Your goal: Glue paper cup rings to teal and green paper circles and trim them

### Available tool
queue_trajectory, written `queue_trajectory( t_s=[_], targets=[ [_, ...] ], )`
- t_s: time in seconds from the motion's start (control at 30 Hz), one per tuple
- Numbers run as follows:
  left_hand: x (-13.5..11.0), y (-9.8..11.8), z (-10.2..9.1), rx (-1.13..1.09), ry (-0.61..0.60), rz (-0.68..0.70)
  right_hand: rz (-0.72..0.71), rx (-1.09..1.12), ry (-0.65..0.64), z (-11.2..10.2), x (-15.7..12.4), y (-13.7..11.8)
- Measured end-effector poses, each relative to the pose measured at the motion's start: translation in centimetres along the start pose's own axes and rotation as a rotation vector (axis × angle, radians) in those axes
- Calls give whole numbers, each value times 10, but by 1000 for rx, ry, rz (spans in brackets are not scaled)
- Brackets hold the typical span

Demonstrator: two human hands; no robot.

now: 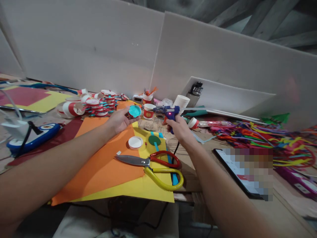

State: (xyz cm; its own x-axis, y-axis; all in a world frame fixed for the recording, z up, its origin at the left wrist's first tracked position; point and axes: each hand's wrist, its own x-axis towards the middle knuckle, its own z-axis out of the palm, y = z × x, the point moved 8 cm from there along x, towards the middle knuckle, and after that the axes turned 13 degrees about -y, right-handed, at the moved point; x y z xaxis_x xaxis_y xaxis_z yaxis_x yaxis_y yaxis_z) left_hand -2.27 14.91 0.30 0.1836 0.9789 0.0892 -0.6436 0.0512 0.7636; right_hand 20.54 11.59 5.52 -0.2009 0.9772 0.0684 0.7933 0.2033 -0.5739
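Between the thumb and fingers of my left hand [117, 121] is a small round piece with a turquoise face [134, 111]. My right hand [178, 127] grips a blue hot glue gun [168, 112] by its handle, a red light lit on its side and a glue stick out of its back. The nozzle points left, toward the turquoise piece, with a gap between them. Below lie a white round paper piece [135, 142], a dark green disc [154, 140] and scissors [148, 162] with one red and one yellow handle loop.
Orange paper [99, 165] and yellow paper [119, 190] cover the table's front. Cut paper cup pieces [99, 102] pile up at the back left. A paper cup [148, 112], a stack of cups [182, 101], colourful pipe cleaners [267, 138] and a phone [237, 172] are around.
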Motion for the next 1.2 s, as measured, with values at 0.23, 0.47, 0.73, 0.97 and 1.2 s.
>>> queue_trajectory(
  t_s=[0.23,0.47,0.73,0.97,1.2],
  targets=[
    [-4,3,1,-5,41,36,282,-270,-77,0,22,45],
    [-4,1,3,3,17,14,140,-497,1,2,8,19],
    [-4,-1,3,26,22,34,24,-510,-448,55,-10,-16],
    [-2,-5,3,21,-27,36,84,-276,-362,49,1,-3],
    [-5,-6,6,105,-84,9,17,412,-190,32,10,14]
  ],
)
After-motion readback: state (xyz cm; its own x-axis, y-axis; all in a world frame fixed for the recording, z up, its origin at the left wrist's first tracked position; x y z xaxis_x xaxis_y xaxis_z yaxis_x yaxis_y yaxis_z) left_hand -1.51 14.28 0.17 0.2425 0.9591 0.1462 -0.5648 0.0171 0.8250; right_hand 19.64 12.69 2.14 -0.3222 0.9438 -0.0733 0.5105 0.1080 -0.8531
